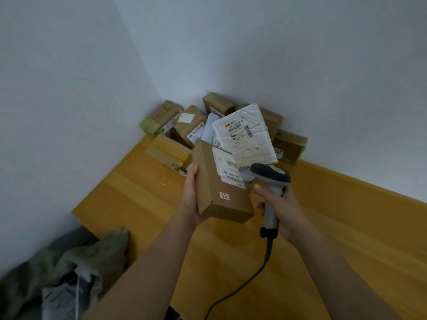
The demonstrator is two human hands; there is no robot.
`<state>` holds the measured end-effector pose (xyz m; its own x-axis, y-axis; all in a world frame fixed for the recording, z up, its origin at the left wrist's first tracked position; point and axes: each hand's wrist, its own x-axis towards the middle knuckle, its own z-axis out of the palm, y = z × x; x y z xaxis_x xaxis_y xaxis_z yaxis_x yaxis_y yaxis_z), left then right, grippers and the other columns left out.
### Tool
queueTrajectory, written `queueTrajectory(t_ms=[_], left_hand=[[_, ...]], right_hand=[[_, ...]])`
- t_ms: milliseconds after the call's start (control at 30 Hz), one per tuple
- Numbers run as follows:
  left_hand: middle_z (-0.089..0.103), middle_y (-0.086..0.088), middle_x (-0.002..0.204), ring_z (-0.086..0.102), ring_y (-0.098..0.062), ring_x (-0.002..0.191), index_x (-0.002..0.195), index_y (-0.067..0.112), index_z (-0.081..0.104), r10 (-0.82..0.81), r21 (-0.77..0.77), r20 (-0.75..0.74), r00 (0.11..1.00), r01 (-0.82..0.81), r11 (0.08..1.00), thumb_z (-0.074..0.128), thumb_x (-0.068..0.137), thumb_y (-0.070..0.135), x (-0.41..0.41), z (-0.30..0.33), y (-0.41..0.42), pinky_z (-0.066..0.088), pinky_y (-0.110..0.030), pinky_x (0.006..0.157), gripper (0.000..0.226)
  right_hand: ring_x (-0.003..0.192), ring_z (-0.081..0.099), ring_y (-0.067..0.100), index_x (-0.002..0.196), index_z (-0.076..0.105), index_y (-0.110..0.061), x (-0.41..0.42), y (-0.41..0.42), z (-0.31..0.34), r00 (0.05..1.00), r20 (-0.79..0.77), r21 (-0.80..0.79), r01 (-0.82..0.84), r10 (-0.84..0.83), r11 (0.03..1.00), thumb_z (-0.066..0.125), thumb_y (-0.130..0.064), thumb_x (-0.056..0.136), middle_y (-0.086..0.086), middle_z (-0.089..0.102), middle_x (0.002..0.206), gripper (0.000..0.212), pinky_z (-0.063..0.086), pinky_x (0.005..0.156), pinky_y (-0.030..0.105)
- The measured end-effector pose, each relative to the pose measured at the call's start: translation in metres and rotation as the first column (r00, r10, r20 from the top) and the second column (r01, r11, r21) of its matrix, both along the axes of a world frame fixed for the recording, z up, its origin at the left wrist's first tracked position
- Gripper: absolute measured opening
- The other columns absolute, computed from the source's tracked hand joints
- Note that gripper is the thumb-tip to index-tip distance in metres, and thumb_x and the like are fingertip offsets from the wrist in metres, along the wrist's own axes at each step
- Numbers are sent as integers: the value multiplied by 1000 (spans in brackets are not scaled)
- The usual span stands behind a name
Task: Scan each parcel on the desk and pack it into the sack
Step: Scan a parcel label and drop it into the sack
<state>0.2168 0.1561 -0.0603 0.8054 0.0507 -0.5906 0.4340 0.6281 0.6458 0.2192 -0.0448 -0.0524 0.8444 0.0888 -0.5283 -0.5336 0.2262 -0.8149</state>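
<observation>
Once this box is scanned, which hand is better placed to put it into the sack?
The left hand. It already grips the cardboard box, and the sack lies low on the left side, off the desk edge. The right hand holds the scanner.

Two bare forearms in view, no sleeves anywhere up to the frame edge. Left hand (191, 199): no glove, no ring, no watch or band at the wrist; thumbnail short and unpainted. Right hand (283, 211): same, bare, wrist free of straps. No marks or tape on either arm.
</observation>
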Motion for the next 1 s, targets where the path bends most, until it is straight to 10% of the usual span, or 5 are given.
queueTrajectory(t_ms=[200, 333, 533, 733, 1000], left_hand=[[68, -15, 119, 67, -33, 108, 136, 21, 52, -113, 154, -13, 994, 113, 981, 33, 93, 66, -42, 10, 17, 56, -47, 87, 65], [71, -10, 114, 70, -30, 102, 133, 21, 51, -124, 327, -47, 991, 132, 936, 63, 75, 71, -61, 30, 35, 56, -48, 86, 78], [69, -17, 114, 69, -29, 99, 135, 6, 45, -22, 339, -21, 1000, 28, 941, 75, 75, 25, -91, 68, 74, 59, -43, 79, 69], [67, -14, 107, 64, -28, 99, 123, 9, 50, 350, -25, 109, 930, -349, 937, 53, 92, 2, -124, 101, 97, 50, -51, 90, 31], [62, -23, 117, 59, -37, 114, 108, 7, 54, 351, -199, 143, 925, -321, 926, 58, 88, -7, -156, 126, 77, 43, -54, 104, 25]], right_hand=[[81, 64, 13, 134, 40, -21, -29, 20, 17, 993, 76, -42, -83, 86, 996, 83, -11, 74, 2, 64, 105, 74, 53, 64, 27], [93, 64, 16, 134, 40, -22, -46, 32, 33, 990, 124, -63, -64, 71, 996, 82, -5, 74, -2, 64, 107, 75, 52, 66, 28], [64, 59, 14, 129, 43, -16, -69, 58, 57, 987, 159, -70, -18, 29, 997, 80, -10, 79, 8, 63, 97, 62, 51, 54, 24], [67, 59, 16, 134, 38, -17, -93, 87, 75, 987, 126, 27, 92, -95, 995, 80, -21, 81, 8, 64, 112, 68, 49, 59, 29], [66, 55, 16, 131, 36, -21, -120, 123, 97, 990, 83, 144, 103, -116, 984, 87, -25, 71, 11, 64, 110, 79, 48, 54, 30]])
